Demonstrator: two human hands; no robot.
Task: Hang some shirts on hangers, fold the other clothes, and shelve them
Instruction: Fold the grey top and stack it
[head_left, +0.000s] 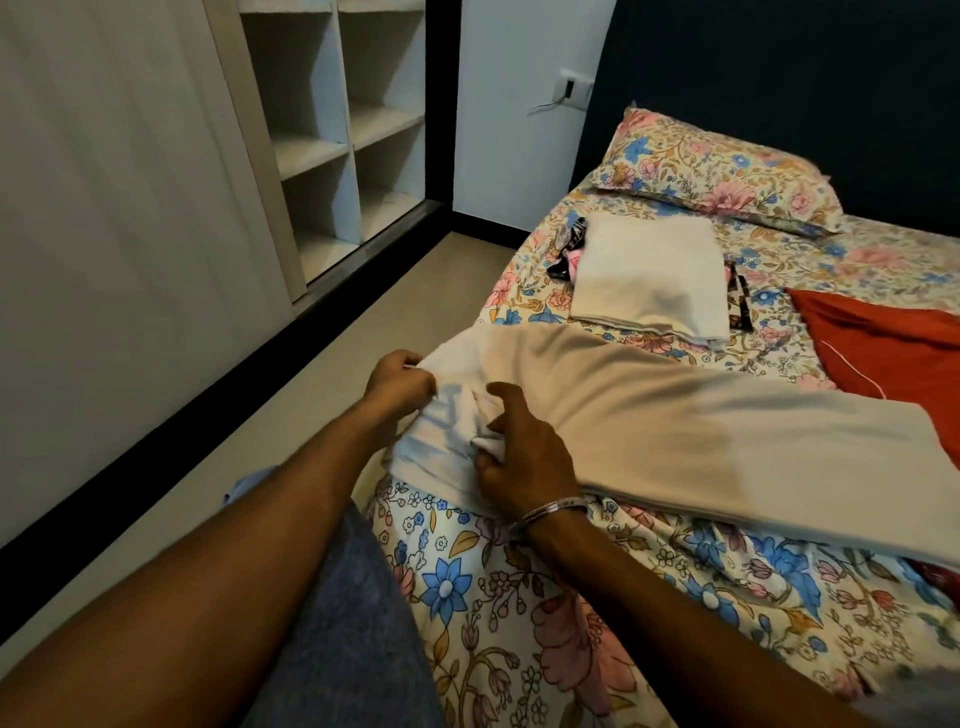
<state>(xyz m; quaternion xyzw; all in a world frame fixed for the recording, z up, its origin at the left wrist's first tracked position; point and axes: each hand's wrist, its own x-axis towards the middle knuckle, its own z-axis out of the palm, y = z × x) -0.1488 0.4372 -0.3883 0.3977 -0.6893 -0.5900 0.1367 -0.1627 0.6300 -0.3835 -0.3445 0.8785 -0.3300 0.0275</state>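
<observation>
Far on the left, the wardrobe shelves (332, 145) are standing open-fronted. Nearer, the left hand (400, 382) is pinching the left edge of a long beige garment (649, 415) that is lying across the near part of the floral bed (545, 623). Just beside it, the right hand (524, 457) is gripping a bunched white fold of the same garment. Farther back, a folded white cloth (649, 275) is sitting near the pillow (717, 171), and a red garment (883, 343) is lying at the right.
</observation>
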